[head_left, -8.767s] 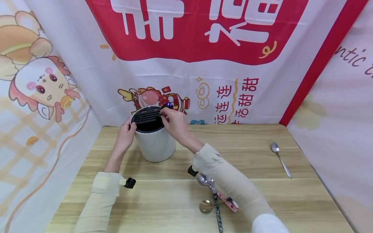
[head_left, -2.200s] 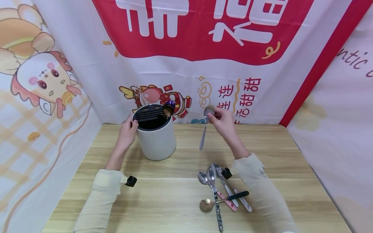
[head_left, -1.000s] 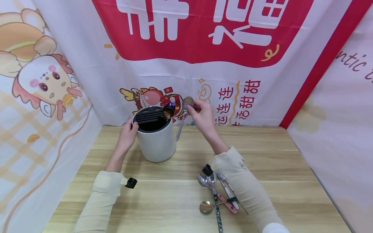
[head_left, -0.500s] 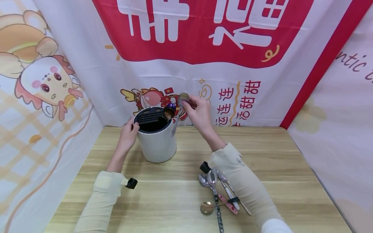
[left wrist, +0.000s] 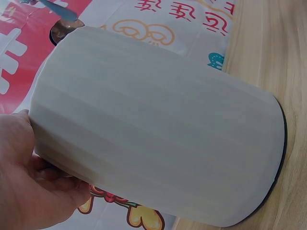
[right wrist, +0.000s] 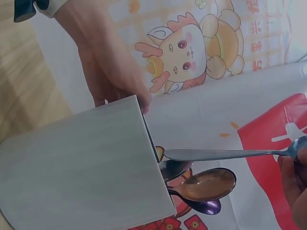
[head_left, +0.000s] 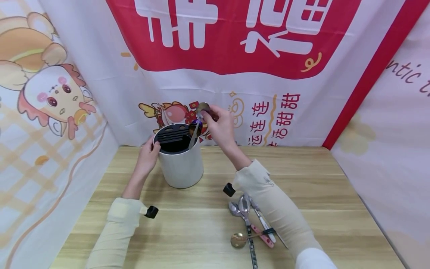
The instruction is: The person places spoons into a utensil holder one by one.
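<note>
1. A silver spoon (right wrist: 216,155) hangs tilted, bowl up and handle down; its handle end is just above the rim of a white container (head_left: 181,168), on the right side.
2. Your right hand (head_left: 220,125) pinches this spoon near the bowl between thumb and fingers.
3. The container stands upright, a black slotted insert (head_left: 172,136) set in its top.
4. Your left hand (head_left: 147,155) grips the container's rim on the left, well apart from your right hand.
5. Beside the spoon's handle, a copper-coloured spoon (right wrist: 208,184) and a purple spoon (right wrist: 208,207) stick up out of the container, bowls uppermost.
6. Nearer you, to the right, spoons lie crossed in a loose pile: a gold-coloured spoon (head_left: 238,240), a black patterned handle (head_left: 251,244), a pink handle (head_left: 268,241) and a white handle (head_left: 267,227). Your right sleeve (head_left: 275,201) partly hides them.
7. Beneath everything is a wood-grained table (head_left: 184,224); behind it hangs a red and white printed cloth (head_left: 208,80).
</note>
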The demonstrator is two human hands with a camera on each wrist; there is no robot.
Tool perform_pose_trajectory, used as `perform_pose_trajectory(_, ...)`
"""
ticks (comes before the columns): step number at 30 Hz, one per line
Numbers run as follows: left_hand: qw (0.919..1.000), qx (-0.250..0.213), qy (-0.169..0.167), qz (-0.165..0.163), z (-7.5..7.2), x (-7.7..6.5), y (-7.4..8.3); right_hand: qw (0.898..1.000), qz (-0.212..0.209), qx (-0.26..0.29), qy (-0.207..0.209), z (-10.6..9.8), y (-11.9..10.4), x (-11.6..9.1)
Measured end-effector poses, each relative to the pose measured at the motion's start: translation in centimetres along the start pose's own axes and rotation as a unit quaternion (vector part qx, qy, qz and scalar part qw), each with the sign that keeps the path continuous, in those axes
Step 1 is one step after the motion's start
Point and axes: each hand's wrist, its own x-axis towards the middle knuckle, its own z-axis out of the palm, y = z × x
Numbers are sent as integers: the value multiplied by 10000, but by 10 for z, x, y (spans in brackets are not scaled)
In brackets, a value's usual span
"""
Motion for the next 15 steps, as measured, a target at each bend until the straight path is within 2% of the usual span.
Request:
perform_pose_trajectory(6,10000,-24,15,5,-1,0,0,9995,-297,28,62,12,1,1)
perform_pose_trajectory(15,10000,80,37,-15,0,1,-1,9930,-616,-930,-387,33,19,-14)
